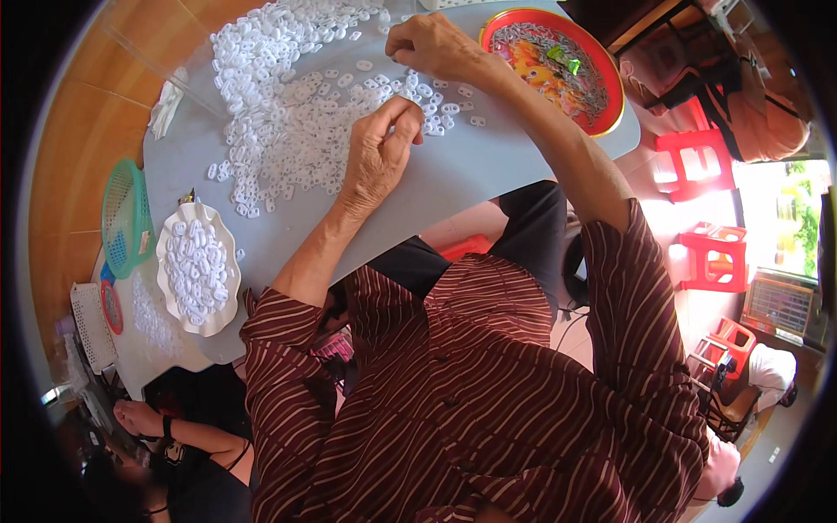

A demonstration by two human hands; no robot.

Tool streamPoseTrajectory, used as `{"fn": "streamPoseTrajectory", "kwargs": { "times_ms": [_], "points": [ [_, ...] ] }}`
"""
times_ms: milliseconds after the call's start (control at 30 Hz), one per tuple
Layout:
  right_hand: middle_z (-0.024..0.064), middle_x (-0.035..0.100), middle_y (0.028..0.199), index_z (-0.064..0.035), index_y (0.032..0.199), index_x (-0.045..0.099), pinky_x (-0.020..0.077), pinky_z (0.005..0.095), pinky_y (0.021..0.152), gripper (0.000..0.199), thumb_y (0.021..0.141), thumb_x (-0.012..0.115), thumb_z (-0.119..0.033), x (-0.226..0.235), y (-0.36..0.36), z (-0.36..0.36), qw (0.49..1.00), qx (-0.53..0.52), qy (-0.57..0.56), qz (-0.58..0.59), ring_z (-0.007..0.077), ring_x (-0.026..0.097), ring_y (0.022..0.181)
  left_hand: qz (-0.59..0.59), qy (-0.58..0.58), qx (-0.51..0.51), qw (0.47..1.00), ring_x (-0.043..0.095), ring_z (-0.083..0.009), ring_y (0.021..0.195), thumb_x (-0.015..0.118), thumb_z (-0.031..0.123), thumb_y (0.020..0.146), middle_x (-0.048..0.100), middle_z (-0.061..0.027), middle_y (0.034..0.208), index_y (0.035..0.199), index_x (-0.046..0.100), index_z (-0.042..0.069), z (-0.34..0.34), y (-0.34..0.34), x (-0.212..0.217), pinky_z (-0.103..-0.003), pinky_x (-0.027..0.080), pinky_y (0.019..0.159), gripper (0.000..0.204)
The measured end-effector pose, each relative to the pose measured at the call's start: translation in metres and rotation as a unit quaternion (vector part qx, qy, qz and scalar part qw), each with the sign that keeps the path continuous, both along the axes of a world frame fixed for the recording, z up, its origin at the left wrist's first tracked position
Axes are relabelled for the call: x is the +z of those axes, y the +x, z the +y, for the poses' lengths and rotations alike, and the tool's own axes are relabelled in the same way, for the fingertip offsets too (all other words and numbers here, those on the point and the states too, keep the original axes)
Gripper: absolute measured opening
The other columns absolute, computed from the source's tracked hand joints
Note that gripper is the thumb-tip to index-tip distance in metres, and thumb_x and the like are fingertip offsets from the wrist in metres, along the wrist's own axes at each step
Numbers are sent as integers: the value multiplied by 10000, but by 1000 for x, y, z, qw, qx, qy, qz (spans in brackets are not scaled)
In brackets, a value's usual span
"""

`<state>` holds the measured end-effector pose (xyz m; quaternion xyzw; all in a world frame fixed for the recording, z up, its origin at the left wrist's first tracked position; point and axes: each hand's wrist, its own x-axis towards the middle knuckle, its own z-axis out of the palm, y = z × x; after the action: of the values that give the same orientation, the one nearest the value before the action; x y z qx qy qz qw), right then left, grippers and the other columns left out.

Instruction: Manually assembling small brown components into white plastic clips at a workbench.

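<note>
**Both hands in the white-piece pile, table top at 12 o'clock**

Head view only. Left hand (pixel 377 152) sits near pic centre, fingers curled tog. w/ thumb pressed to fingertips, pinching at the near edge of the scatter; looks closed on one small white plastic piece, but the piece itself is hidden by the fingers, so can't confirm. Right hand (pixel 433 44) is further out, at approx. 1 o'clock from the left, knuckles up, fingers bent down onto the pieces; whether it grips anything: can't tell. Hands are apart, w/ a strip of loose pieces between.

Key relation: the pile of white plastic pieces (pixel 279 87) lies at 10–11 o'clock from the left hand, spreading toward 12 at the far table edge. Its long axis runs roughly 12-to-6, thickest far out, thinning to strays near the left hand. Left hand is nearer the thin edge; right hand is nearer the upper right fringe.

Pieces: small, flat, oval rings or links, glossy white, all alike, lying loose on the grey table (pixel 471 174).

Round about: white scalloped dish (pixel 228 261) at 8 o'clock holds more of the same pieces. Green basket (pixel 122 218) just beyond it at 9. Red-rimmed round tray (pixel 602 65) w/ grey metal bits at 2 o'clock, well apart from the left hand, near the right forearm.
</note>
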<state>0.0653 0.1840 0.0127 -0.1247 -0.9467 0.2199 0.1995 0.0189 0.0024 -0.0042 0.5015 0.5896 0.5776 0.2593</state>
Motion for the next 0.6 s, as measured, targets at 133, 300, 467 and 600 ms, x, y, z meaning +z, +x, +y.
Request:
{"fn": "streamPoseTrajectory", "kwargs": {
  "times_ms": [133, 300, 467, 600],
  "points": [
    [142, 667, 824, -69, 864, 686, 502, 384, 751, 176, 753, 552, -95, 6, -11, 0, 999, -23, -12, -23, 309, 640, 794, 7, 3, -7, 1000, 505, -122, 607, 503, 134, 903, 522, -52, 664, 819, 529, -14, -1, 0, -2, -265, 422, 583, 172],
    [166, 663, 862, -81, 881, 690, 505, 388, 766, 206, 759, 525, -71, -4, -16, 20, 995, -96, 33, -13, 330, 640, 827, 18, 35, -24, 999, 495, -135, 587, 505, 50, 884, 515, -66, 658, 815, 512, -19, 3, 2, -7, -271, 418, 562, 98],
    [159, 662, 825, -68, 896, 682, 501, 409, 741, 180, 777, 552, -102, -8, -17, 14, 991, -88, 85, -56, 334, 635, 797, 29, 33, -14, 999, 486, -143, 576, 514, 43, 878, 511, -74, 656, 820, 511, -18, 0, -1, -11, -276, 416, 556, 84],
    [164, 660, 817, -55, 885, 679, 501, 417, 738, 179, 762, 557, -100, -11, -16, 18, 991, -89, 76, -60, 337, 635, 797, 30, 23, -23, 999, 489, -147, 569, 522, 40, 874, 505, -80, 652, 823, 511, -16, 2, 1, -9, -285, 417, 551, 76]
  ]
}}
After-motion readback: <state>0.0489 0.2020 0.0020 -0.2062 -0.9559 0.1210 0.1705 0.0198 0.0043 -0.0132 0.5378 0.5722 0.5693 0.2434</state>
